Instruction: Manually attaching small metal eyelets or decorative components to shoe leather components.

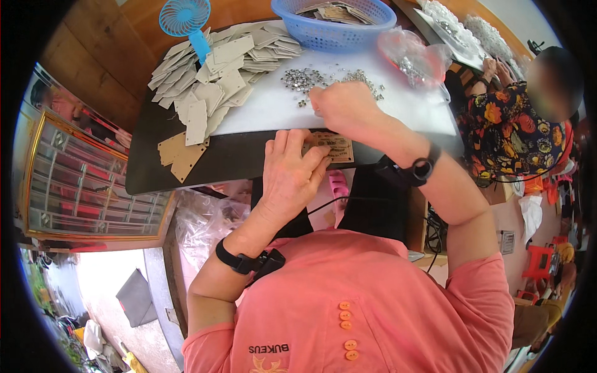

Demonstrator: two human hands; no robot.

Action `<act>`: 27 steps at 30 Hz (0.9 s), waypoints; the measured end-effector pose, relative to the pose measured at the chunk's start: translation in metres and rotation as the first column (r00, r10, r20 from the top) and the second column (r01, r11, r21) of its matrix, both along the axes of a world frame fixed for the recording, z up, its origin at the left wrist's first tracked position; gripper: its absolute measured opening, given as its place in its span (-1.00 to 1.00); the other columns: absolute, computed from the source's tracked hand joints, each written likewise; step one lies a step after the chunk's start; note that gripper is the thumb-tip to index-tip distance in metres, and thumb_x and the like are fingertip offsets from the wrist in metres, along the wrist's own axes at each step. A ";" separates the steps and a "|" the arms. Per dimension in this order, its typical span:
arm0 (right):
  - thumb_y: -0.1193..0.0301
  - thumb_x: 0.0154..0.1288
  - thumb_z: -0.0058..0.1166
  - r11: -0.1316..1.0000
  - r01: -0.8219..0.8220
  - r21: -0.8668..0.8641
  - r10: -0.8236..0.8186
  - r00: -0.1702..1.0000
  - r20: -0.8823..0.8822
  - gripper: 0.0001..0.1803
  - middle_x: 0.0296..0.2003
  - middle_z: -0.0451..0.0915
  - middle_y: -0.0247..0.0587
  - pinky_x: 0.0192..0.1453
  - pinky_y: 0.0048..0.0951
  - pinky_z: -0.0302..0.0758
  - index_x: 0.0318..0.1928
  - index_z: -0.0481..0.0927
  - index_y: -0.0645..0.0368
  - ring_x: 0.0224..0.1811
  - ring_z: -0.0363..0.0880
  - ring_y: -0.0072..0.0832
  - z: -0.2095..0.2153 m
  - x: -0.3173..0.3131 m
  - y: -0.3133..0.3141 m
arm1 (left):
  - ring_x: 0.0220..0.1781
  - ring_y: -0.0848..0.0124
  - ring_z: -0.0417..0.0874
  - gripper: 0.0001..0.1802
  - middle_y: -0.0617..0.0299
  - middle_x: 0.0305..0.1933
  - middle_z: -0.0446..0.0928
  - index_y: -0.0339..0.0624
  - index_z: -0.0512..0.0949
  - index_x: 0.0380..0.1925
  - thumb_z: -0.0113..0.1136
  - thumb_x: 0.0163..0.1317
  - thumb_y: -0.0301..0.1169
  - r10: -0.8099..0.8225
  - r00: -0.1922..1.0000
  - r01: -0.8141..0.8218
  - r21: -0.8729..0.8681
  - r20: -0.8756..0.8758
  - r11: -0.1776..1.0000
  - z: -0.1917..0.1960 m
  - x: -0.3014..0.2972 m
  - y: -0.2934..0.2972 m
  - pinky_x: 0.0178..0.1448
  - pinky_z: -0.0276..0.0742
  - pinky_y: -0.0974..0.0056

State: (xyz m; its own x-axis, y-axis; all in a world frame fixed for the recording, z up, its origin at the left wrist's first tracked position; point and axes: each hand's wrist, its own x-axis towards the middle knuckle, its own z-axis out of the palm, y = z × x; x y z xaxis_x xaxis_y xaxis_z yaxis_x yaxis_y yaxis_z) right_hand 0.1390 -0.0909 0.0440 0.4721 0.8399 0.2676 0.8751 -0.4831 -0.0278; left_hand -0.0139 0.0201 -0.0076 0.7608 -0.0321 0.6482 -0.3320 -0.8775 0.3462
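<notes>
The brown plate [339, 149] lies on the dark front strip of the worktop [146, 174], dark printing facing up, its left end under my left hand [295, 165]. My fingers there are bent and a little apart, tips down at the plate — whether they pinch its edge or only press on it, I cannot tell. My right hand [349, 109] is above and beyond the plate, over the white sheet [273, 115], its fingers curled and pressed together; what they pinch, if anything, is hidden from me.

Just past my right hand lie small silver metal pieces [305, 79], scattered in two loose heaps on the sheet. To the left, pale grey-beige plates [217, 93] pile up, overlapping, with a few brown ones [180, 158] at the near end, on the dark strip. A small blue fan [185, 18] stands at the back of that pile. At the far edge is a blue basket [329, 40] with more plates inside — and right of it a red dish [435, 78] with clear plastic over it. Further right sits a person in a flowered top [504, 130].
</notes>
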 end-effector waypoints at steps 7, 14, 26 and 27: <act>0.36 0.19 0.17 0.970 0.215 0.117 -0.107 0.801 -0.589 -0.86 -0.53 0.65 -0.15 -0.37 -0.21 0.49 -0.36 0.64 0.17 -0.51 0.62 -0.25 0.020 -0.016 -0.071 | -0.06 0.20 0.46 -0.75 0.21 -0.10 0.47 -0.11 0.66 -0.18 0.36 0.10 -0.40 -0.004 0.999 0.006 0.043 -0.042 0.999 0.004 -0.003 -0.003 -0.06 0.29 0.12; 0.44 0.27 0.19 0.930 0.366 0.034 -0.184 0.545 -0.818 -0.91 -0.66 0.42 -0.47 -0.61 -0.58 0.19 -0.35 0.61 0.19 -0.65 0.28 -0.73 0.011 -0.027 -0.082 | -0.06 0.24 0.43 -0.75 0.24 -0.10 0.46 -0.08 0.66 -0.18 0.38 0.10 -0.38 -0.031 0.997 0.035 0.066 -0.065 0.997 0.005 0.004 -0.014 -0.09 0.26 0.14; 0.41 0.16 0.25 0.921 0.384 -0.070 -0.259 0.465 -0.846 -0.87 -0.68 0.51 -0.31 -0.64 -0.44 0.33 -0.37 0.65 0.23 -0.71 0.43 -0.57 0.012 -0.017 -0.079 | -0.06 0.24 0.43 -0.75 0.24 -0.10 0.45 -0.08 0.66 -0.19 0.39 0.09 -0.38 -0.053 0.997 0.053 0.010 -0.060 0.999 0.003 0.006 -0.012 -0.08 0.26 0.15; 0.41 0.16 0.25 0.920 0.384 -0.073 -0.261 0.464 -0.847 -0.87 -0.68 0.51 -0.31 -0.64 -0.44 0.33 -0.37 0.65 0.23 -0.71 0.43 -0.57 0.011 -0.016 -0.079 | -0.06 0.24 0.43 -0.75 0.24 -0.10 0.45 -0.08 0.66 -0.19 0.39 0.09 -0.38 -0.053 0.997 0.054 0.007 -0.061 0.999 0.001 0.006 -0.012 -0.08 0.26 0.15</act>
State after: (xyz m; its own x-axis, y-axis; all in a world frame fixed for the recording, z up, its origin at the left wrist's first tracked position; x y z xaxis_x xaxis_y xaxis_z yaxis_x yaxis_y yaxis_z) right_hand 0.1233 -0.1704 0.0555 0.7555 0.5716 -0.3202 0.1981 -0.6651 -0.7200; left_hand -0.0076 0.0086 -0.0062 0.7960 -0.0792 0.6000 -0.3571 -0.8620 0.3599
